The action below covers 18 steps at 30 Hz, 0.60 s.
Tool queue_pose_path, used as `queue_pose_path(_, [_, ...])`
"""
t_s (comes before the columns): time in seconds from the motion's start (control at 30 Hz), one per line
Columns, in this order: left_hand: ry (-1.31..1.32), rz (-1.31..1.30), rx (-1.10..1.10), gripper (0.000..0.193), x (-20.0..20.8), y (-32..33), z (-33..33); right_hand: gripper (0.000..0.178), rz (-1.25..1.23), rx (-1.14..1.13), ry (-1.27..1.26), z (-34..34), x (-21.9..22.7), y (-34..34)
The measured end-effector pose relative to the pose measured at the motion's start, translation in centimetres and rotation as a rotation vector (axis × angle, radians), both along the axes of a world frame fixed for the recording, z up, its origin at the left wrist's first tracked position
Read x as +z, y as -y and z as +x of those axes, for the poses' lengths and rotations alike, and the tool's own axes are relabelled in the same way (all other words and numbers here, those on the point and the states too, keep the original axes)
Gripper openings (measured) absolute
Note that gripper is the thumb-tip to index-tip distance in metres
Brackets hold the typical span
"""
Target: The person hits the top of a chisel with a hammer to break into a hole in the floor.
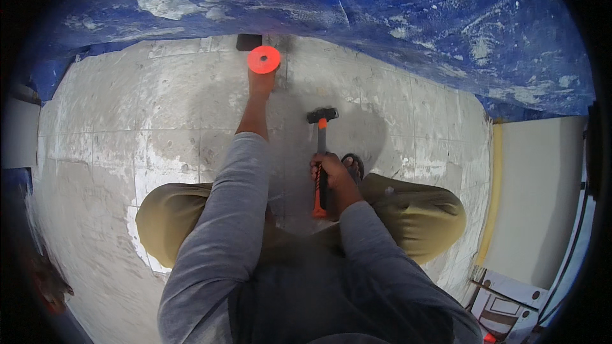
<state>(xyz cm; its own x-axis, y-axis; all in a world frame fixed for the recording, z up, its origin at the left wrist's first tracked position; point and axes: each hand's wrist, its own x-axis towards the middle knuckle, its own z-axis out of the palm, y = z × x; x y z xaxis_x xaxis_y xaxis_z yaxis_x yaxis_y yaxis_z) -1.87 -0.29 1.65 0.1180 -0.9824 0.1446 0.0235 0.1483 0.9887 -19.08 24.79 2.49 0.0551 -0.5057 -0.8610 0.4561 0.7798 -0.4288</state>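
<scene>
My right hand (pixel 330 167) is wrapped round the orange-and-black grip of a club hammer (pixel 322 132). Its dark double-faced head points away from me, above the floor. Out ahead, my left hand (pixel 261 83) is closed below a bright orange round guard (pixel 272 64) with a dark centre, which looks like the hand guard of a chisel seen from its struck end. The guard hides most of the fingers and the shaft and tip beneath. Just beyond it, a dark square patch (pixel 245 42) shows at the foot of the blue wall (pixel 306 0).
I squat on a grey tiled floor (pixel 95 114) with whitish smears, knees spread to both sides. White scuffs mark the blue wall ahead. A pale panel with a yellow edge (pixel 532 197) stands at right, with a printed carton (pixel 507 302) nearer me. My sandalled foot (pixel 353 165) is beside the hammer.
</scene>
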Motion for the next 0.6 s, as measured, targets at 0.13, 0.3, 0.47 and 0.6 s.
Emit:
queue_pose_path(0.13, [0.039,0.026,0.060,0.037,-0.2,-0.6,-0.1,0.007,-0.013,-0.095,-0.013,-0.3,0.4,-0.6])
queue_pose_path(0.3, [0.140,-0.136,0.059,0.033,-1.0,-0.8,0.4,0.008,-0.124,0.061,-0.254,0.4,-0.2,-0.6])
queue_pose_path(0.47, [0.193,-0.181,0.020,0.035,-1.1,-1.0,0.0,0.011,-0.177,0.136,-0.343,0.4,-0.5,-0.7])
queue_pose_path(0.6, [0.172,-0.169,0.042,0.033,-1.1,-1.5,-0.5,0.012,-0.109,0.107,-0.355,0.5,0.6,-0.4])
